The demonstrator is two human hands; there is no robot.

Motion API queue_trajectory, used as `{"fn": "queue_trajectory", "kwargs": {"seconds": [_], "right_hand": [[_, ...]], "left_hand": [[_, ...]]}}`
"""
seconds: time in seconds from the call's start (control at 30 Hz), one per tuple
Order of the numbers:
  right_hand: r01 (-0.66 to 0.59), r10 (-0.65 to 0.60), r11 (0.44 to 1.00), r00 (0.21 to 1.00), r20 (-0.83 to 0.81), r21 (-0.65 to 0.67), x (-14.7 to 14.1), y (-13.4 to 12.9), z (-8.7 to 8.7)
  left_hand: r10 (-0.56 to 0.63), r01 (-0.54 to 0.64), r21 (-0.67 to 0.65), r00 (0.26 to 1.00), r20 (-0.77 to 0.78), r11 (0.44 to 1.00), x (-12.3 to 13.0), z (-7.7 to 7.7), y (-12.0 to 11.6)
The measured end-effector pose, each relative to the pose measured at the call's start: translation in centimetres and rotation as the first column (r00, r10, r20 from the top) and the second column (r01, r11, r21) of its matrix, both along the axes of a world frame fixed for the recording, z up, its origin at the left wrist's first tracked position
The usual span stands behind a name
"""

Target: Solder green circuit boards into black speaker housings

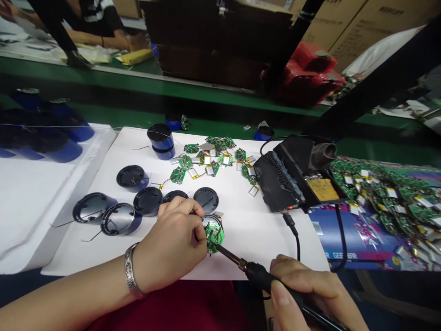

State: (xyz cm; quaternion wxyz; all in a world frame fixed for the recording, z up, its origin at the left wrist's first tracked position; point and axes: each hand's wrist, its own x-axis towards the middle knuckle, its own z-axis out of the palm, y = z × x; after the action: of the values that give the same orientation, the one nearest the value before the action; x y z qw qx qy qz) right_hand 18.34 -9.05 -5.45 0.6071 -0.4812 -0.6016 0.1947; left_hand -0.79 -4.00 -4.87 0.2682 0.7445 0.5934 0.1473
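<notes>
Far left: A person in a dark, white-striped top (112, 20), one forearm along the far green worktop (151, 70), a flat yellow packet (136, 57) near the hand.
Back centre: A large, dark-brown box (217, 48) dominates the background.
Red bundle: Glossy red plastic wrapping (306, 76) sits beside a slanting black post (292, 37).
Upper right: Brown cardboard cartons (374, 25) bear dark lettering.

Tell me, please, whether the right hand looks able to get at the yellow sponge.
Probably yes: the right hand holds the soldering iron, but the yellow sponge lies uncovered on the black soldering station, with black cables beside the way.
</notes>
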Motion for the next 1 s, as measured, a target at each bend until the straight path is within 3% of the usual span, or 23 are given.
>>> {"fn": "queue_trajectory", "kwargs": {"seconds": [0.33, 0.73, 0.9, 1.0], "right_hand": [[-0.040, 0.038, 0.999, 0.998, -0.050, -0.021, -0.2, 0.2, -0.5], [-0.082, 0.082, 0.996, 0.997, 0.000, -0.026, -0.1, 0.4, -0.7], [-0.064, 0.065, 0.998, 0.995, 0.077, -0.014, -0.1, 0.4, -0.2], [-0.130, 0.128, 0.992, 0.977, 0.168, 0.003, 0.3, 0.5, 0.5]], "left_hand": [[0.007, -0.007, -0.014, 1.000, 0.007, 1.000, 0.1, 0.0, 0.0], [0.005, -0.004, -0.032, 0.999, 0.035, 0.999, 0.0, -0.1, -0.1], [0.008, -0.006, -0.050, 0.999, 0.031, 0.999, 0.0, 0.0, -0.1], [0.003, -0.001, -0.047, 0.999, 0.035, 0.999, -0.1, -0.1, -0.1]]}}
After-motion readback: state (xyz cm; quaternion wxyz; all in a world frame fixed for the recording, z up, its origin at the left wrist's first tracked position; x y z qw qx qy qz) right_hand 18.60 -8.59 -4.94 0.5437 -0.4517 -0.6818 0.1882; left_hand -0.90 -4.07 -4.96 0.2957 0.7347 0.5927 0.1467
